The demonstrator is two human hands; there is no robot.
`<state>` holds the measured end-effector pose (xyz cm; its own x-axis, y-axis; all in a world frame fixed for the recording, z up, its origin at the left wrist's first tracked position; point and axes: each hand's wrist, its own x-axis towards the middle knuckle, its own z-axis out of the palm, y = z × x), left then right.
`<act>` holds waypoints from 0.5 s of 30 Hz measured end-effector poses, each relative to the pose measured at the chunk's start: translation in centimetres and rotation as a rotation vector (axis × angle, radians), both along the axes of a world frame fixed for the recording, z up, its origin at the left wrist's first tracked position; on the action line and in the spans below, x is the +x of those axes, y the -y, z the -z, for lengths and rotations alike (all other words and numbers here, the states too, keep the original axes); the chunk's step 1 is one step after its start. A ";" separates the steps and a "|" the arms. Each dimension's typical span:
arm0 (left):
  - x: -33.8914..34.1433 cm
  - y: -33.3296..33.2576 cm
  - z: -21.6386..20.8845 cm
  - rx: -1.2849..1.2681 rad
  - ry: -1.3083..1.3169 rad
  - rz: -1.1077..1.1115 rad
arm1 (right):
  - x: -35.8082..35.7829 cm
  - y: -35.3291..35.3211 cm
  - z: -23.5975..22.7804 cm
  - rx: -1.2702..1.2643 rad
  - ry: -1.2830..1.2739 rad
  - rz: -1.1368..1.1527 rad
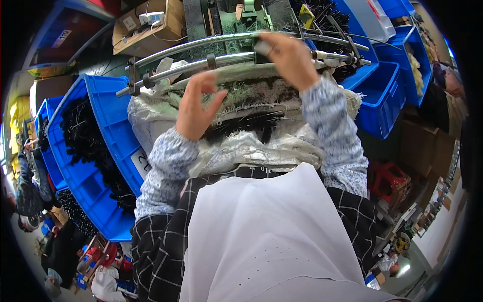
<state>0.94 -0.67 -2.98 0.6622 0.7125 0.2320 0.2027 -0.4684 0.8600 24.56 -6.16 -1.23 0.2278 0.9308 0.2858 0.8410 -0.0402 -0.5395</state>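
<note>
My left hand hovers over the front of a worn white woven sack, near the metal rails. Its thumb and fingers are apart, with nothing visible between them. My right hand is smeared by motion beside a dark block on the nearer metal rail. The blur hides whether its fingers grip anything. A second curved rail runs behind the first. Thin dark bristles lie on the sack below my hands.
On the left, a blue crate holds bundles of black bristles. An empty-looking blue bin stands at the right. Behind the rails is a green machine part, with a cardboard box to its left. A red stool stands at lower right.
</note>
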 end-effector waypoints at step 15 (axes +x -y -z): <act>-7.0 3.7 5.3 0.111 -0.863 0.431 | 8.5 -6.5 4.3 -0.009 0.593 0.200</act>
<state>-6.04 -4.39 -8.30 0.8354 0.3718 -0.4049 0.5348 -0.7200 0.4422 33.01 0.38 -5.57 0.2027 0.8897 0.4091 0.9730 -0.2301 0.0184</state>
